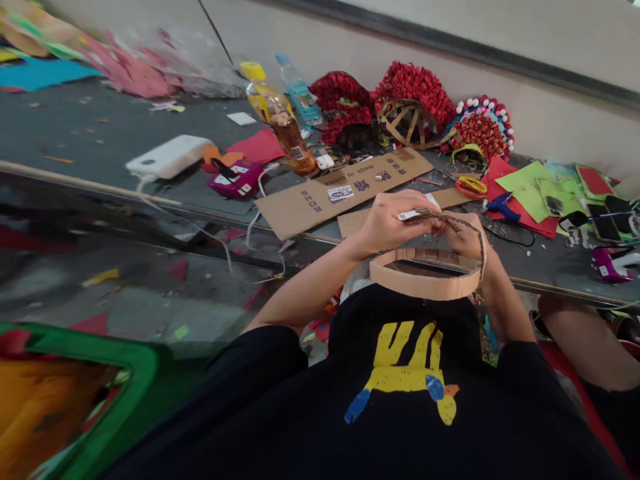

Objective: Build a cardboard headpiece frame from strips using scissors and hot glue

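Observation:
In front of my chest I hold a cardboard headband frame (425,285), a ring with a narrow strip arching up from its right side. My left hand (393,220) is closed around the end of this strip, where a white-printed piece shows. Close beside it, my right hand (465,235) pinches the same strip, its fingers partly hidden behind the cardboard. The ring hangs below both hands, just over the bench edge. Behind them lies a flat printed cardboard sheet (365,180).
Along the wall stand red decorated headdresses (415,93), an amber drink bottle (285,127) and a clear bottle (303,93). A white power strip (167,157) trails its cable over the bench edge. A blue glue gun (503,205) lies right; a green bin (145,367) stands lower left. Another person's leg (585,340) is at right.

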Motion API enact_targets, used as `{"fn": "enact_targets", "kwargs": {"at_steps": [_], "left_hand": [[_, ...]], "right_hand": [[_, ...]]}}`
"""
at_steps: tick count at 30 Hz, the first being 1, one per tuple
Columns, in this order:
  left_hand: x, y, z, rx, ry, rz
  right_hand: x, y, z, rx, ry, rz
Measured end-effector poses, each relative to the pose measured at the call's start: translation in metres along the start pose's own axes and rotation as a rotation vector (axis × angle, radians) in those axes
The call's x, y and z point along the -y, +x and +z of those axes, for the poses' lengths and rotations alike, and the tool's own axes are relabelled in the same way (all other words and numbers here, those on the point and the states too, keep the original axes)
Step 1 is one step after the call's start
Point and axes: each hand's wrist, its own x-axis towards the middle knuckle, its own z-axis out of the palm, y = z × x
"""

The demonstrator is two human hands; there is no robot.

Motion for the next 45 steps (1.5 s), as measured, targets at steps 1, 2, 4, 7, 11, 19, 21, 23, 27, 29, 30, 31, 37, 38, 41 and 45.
{"fn": "enact_targets", "kwargs": {"at_steps": [1,2,4,7,11,19,21,23,27,29,30,31,37,38,41,45], "left_hand": [[0.003,-0.001,0.000,0.011,0.025,0.070],[0.005,-0.002,0.000,0.019,0.052,0.135],[0.009,-0.003,0.000,0.024,0.110,0.220],[0.012,-0.003,-0.002,0.004,0.181,0.263],[0.014,-0.004,-0.004,-0.058,0.212,0.263],[0.009,-0.004,-0.001,-0.063,0.196,0.303],[0.008,-0.003,-0.001,-0.071,0.202,0.294],[0.007,-0.004,-0.002,-0.083,0.221,0.286],[0.007,-0.004,-0.004,-0.115,0.270,0.279],[0.007,-0.004,-0.004,-0.117,0.295,0.277],[0.007,-0.004,-0.004,-0.117,0.303,0.277],[0.006,-0.004,-0.004,-0.119,0.309,0.276],[0.007,-0.004,-0.001,-0.158,0.306,0.288],[0.007,-0.004,0.000,-0.153,0.302,0.288],[0.007,-0.005,-0.001,-0.136,0.281,0.278],[0.007,-0.008,-0.003,-0.133,0.264,0.240]], "right_hand": [[0.000,-0.001,0.001,-0.005,-0.021,-0.014],[0.001,-0.001,0.001,-0.020,-0.038,-0.026],[0.001,-0.001,0.001,-0.051,-0.043,-0.041],[-0.001,0.001,0.002,-0.052,0.017,-0.035],[-0.014,-0.004,0.007,-0.008,0.059,0.103],[-0.021,-0.016,0.018,-0.066,0.108,0.263],[-0.017,-0.017,0.016,-0.039,0.139,0.265],[-0.016,-0.020,0.014,-0.028,0.177,0.263],[-0.027,-0.033,0.015,-0.102,0.163,0.265],[-0.035,-0.040,0.017,-0.125,0.129,0.264],[-0.039,-0.042,0.018,-0.141,0.122,0.264],[-0.042,-0.043,0.020,-0.164,0.123,0.265],[-0.051,-0.041,0.035,-0.304,0.220,0.372],[-0.051,-0.041,0.037,-0.299,0.246,0.397],[-0.049,-0.042,0.038,-0.249,0.285,0.393],[-0.043,-0.050,0.030,-0.235,0.202,0.312]]}}
